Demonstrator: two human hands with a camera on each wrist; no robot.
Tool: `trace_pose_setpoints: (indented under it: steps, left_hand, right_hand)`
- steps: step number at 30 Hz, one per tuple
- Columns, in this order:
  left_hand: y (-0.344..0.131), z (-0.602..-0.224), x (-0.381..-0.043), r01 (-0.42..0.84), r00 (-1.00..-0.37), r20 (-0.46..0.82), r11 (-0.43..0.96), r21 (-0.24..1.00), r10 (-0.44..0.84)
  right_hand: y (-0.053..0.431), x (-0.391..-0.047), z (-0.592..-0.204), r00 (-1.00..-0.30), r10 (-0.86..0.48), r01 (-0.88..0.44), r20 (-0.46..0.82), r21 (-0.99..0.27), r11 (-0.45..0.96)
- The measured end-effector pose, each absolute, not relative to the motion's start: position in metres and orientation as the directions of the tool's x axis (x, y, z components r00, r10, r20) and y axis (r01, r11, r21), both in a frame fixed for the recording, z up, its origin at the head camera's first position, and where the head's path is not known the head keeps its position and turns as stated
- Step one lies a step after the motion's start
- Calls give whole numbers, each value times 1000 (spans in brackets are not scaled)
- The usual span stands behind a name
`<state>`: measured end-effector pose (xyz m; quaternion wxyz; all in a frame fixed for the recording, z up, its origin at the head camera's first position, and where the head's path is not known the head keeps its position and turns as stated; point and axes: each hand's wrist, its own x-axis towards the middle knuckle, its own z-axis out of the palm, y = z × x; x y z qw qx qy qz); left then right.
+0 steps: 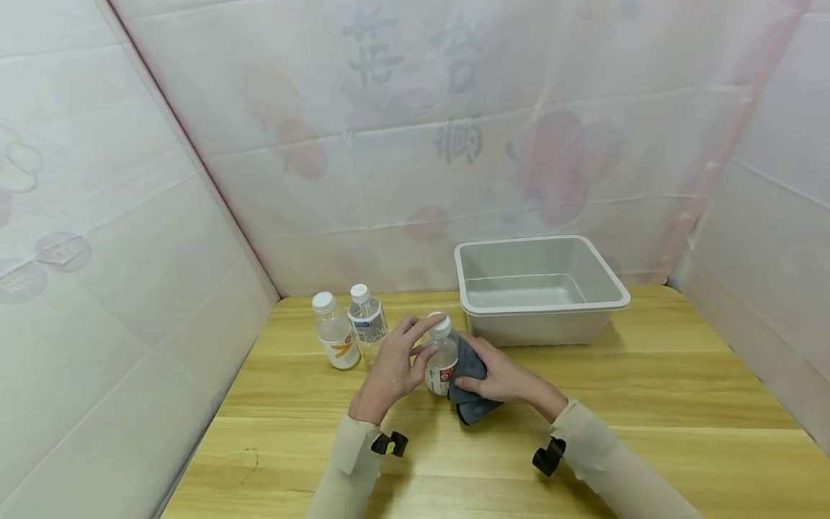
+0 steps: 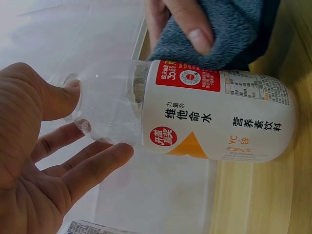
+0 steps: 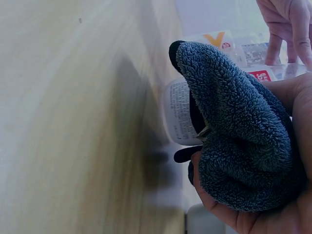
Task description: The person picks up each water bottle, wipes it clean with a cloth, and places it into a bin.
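Observation:
A clear plastic bottle (image 1: 442, 358) with a white cap and a printed white label (image 2: 214, 112) stands on the table. My left hand (image 1: 393, 366) pinches it near the neck, thumb on one side and fingers on the other. My right hand (image 1: 498, 371) grips a bunched grey-blue towel (image 3: 243, 126) and holds it against the bottle's right side. In the left wrist view the towel (image 2: 219, 34) touches the label, with a fingertip lying over the towel. The towel hides part of the bottle in the right wrist view.
Two more capped bottles stand at the back left, one with an orange-marked label (image 1: 338, 347) and one with a blue label (image 1: 367, 324). Behind my right hand is a light grey plastic bin (image 1: 541, 324). Fabric walls border the wooden table (image 1: 648, 404).

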<state>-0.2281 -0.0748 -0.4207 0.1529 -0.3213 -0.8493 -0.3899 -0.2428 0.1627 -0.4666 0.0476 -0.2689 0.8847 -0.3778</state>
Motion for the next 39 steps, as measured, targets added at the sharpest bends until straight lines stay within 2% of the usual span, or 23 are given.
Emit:
trace_pose_setpoints:
  steps: [32, 39]
  left_hand:
    - [-74, -430, -227, 639, -769, 505, 457, 619, 391]
    - [-73, -426, -226, 623, -782, 477, 536, 570, 401]
  right_hand:
    - [164, -247, -489, -865, -501, -375, 4, -669, 642]
    - [166, -247, -484, -867, -497, -375, -19, -631, 679]
